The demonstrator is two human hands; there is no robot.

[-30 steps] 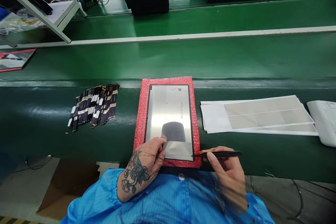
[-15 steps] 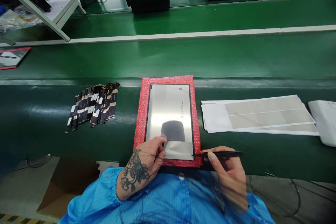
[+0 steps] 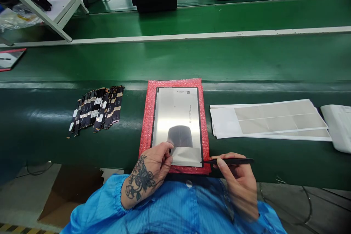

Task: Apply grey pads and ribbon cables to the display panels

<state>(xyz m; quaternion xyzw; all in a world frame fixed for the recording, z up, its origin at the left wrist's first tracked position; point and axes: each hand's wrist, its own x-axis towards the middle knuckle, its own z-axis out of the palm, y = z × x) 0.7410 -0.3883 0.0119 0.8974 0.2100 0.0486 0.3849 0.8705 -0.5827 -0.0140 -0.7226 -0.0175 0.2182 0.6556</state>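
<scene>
Red bubble wrap [image 3: 148, 117] lies under a silvery panel [image 3: 175, 111] on the green worktop [image 3: 123, 62] before us; our left hand [image 3: 155, 161] rests over the panel's lower left corner, though we cannot tell whether its fingertips pinch anything, while our right hand [image 3: 236, 175], well apart from it, is clamped on black tweezers [image 3: 237, 161], their tip at the lower right edge, dark strips [image 3: 95, 111] lying to the left

Counter [image 3: 175, 60]: open lane, red wrap [image 3: 147, 117] to white rail [image 3: 192, 37]; red-edged panel [image 3: 13, 57] at far left. Wide gap: strip pile [image 3: 95, 111] to wrap. Narrow gap: wrap to white sheets [image 3: 274, 119]. Near-side obstructions: left hand [image 3: 155, 158]; right hand [image 3: 238, 177], black tool [image 3: 233, 161].
</scene>
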